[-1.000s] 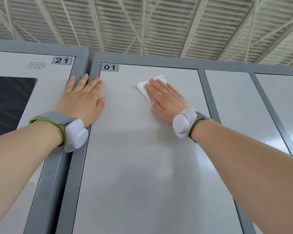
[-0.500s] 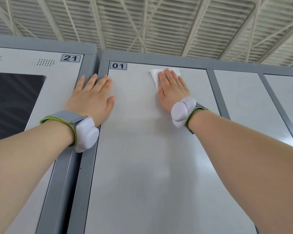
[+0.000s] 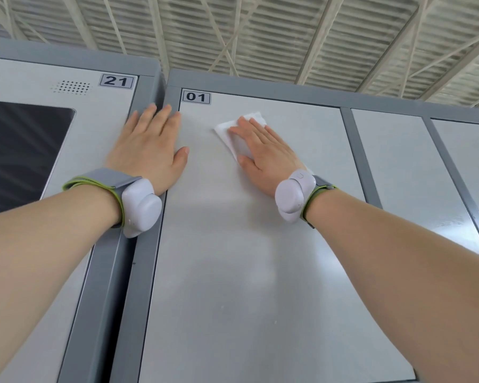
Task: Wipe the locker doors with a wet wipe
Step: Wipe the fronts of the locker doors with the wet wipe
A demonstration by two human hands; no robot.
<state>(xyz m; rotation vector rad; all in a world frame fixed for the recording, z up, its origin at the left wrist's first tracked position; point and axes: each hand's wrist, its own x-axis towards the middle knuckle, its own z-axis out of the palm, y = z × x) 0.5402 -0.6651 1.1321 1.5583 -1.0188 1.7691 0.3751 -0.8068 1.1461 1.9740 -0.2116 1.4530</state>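
Pressed the wet wipe point(image 3: 250, 118) flat against the top of door 01 point(image 3: 233, 272) with the right hand point(image 3: 266, 153), fingers point(image 3: 250, 129) straight, nothing gripped, with a corner poking up-left past them. Braced the left hand point(image 3: 150, 150), also flat and empty, over the frame point(image 3: 127, 272) beside door 21 point(image 3: 103, 120). Figured on dragging down next, with most of the door below that palm.

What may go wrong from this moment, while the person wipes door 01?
The right hand only presses the wet wipe flat, without gripping; it may slip out and fall.
The left hand covers one edge of door 01, so that strip may stay unwiped.
The wipe is near the 01 label; moisture may lift it.
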